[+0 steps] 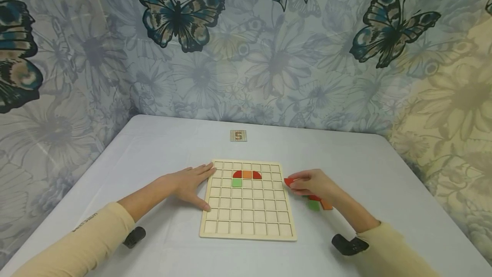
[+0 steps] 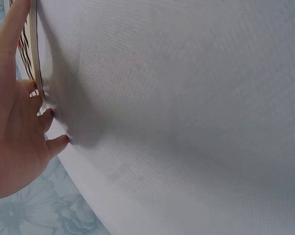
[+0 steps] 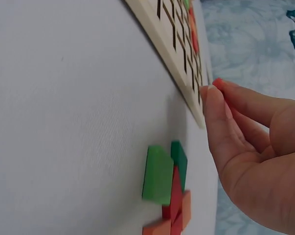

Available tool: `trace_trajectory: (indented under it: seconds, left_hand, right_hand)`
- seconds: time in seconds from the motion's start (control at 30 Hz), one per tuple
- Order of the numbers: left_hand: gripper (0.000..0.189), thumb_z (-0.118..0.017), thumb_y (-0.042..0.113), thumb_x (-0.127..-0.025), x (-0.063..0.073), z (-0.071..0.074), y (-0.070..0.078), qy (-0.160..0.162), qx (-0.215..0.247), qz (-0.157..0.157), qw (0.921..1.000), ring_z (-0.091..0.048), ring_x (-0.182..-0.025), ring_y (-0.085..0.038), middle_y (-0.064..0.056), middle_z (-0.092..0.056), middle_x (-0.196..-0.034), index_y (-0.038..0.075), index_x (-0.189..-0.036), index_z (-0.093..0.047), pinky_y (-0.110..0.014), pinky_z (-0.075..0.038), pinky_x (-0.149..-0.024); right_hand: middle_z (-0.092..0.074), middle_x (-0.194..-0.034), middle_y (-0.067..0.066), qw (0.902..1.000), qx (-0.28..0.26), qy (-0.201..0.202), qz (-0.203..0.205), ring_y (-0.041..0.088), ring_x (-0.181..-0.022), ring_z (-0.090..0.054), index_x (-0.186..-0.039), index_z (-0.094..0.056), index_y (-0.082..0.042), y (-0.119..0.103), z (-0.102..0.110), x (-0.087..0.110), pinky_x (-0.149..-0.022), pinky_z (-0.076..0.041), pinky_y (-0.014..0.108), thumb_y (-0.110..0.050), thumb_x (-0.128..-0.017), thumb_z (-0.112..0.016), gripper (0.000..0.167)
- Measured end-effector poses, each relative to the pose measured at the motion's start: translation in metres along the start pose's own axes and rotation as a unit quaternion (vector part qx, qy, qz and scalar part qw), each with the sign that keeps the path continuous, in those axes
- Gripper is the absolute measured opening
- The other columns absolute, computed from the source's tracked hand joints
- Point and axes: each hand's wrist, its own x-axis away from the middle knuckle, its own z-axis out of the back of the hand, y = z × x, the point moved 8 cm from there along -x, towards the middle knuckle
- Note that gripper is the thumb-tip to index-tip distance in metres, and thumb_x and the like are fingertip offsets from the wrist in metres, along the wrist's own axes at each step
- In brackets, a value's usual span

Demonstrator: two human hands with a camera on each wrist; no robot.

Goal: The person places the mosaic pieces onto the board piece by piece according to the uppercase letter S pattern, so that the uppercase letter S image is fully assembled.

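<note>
Our right hand (image 1: 317,184) pinches a small red piece (image 1: 288,181).
We have it just right of a pale wooden gridded board (image 1: 247,204); our left hand (image 1: 188,184), grip spread, touches the left edge.

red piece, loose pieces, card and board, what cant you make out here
Red piece: full outline, partly covered by the right hand in the head and right wrist views.
Loose pieces: exact count; overlapping, and cut off by the right wrist view's bottom edge.
Card: fine detail, too small in the head view.
Board: most of it in the left wrist view, beyond the frame's edge and behind the left hand.
</note>
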Motion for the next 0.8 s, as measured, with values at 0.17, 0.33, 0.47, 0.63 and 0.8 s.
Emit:
trace_trajectory:
  seconds: [0.17, 0.33, 0.47, 0.63, 0.8]
  left_hand:
    - [0.118, -0.064, 0.075, -0.069, -0.001, -0.001, -0.001, 0.000, 0.000, 0.003, 1.0000, -0.010, -0.143, -0.025, -0.006, -0.006, -0.159, 0.011, -0.154, -0.014, -0.049, -0.015, -0.112]
    - [0.118, -0.063, 0.077, -0.068, -0.002, -0.001, -0.002, 0.002, -0.006, 0.005, 1.0000, -0.010, -0.143, -0.024, -0.005, -0.006, -0.159, 0.012, -0.154, -0.014, -0.049, -0.014, -0.112]
    - [0.118, -0.063, 0.077, -0.068, -0.002, -0.002, -0.002, 0.002, -0.007, 0.006, 1.0000, -0.010, -0.144, -0.023, -0.005, -0.006, -0.159, 0.012, -0.154, -0.014, -0.048, -0.014, -0.112]
    - [0.118, -0.063, 0.077, -0.069, -0.002, -0.002, -0.002, 0.001, -0.009, 0.007, 0.9999, -0.009, -0.144, -0.023, -0.005, -0.006, -0.159, 0.012, -0.154, -0.014, -0.048, -0.014, -0.112]
    - [0.118, -0.063, 0.077, -0.069, -0.002, -0.002, -0.002, -0.002, -0.008, 0.009, 0.9999, -0.009, -0.144, -0.024, -0.005, -0.005, -0.159, 0.012, -0.154, -0.014, -0.048, -0.014, -0.112]
  right_hand:
    - [-0.069, -0.101, 0.009, 0.9998, 0.015, -0.012, 0.004, 0.019, -0.083, -0.069, -0.118, -0.064, 0.002, -0.008, -0.016, 0.000, -0.075, -0.054, 0.030, -0.016, -0.083, -0.076, 0.041]
    - [-0.070, -0.097, 0.009, 0.9997, 0.012, -0.021, 0.005, 0.019, -0.081, -0.068, -0.114, -0.066, 0.002, -0.014, -0.032, -0.002, -0.074, -0.055, 0.031, -0.011, -0.081, -0.076, 0.036]
    - [-0.069, -0.095, 0.009, 0.9995, 0.003, -0.031, 0.006, 0.019, -0.080, -0.068, -0.112, -0.067, 0.002, -0.018, -0.043, -0.003, -0.073, -0.055, 0.031, -0.007, -0.081, -0.076, 0.034]
    - [-0.069, -0.096, 0.010, 0.9983, -0.022, -0.051, 0.014, 0.018, -0.082, -0.067, -0.112, -0.067, 0.004, -0.022, -0.055, -0.003, -0.074, -0.055, 0.032, -0.004, -0.082, -0.074, 0.032]
    - [-0.069, -0.093, 0.011, 0.9971, -0.029, -0.067, 0.022, 0.018, -0.079, -0.068, -0.112, -0.066, 0.005, -0.027, -0.066, -0.002, -0.073, -0.055, 0.031, -0.004, -0.082, -0.074, 0.033]
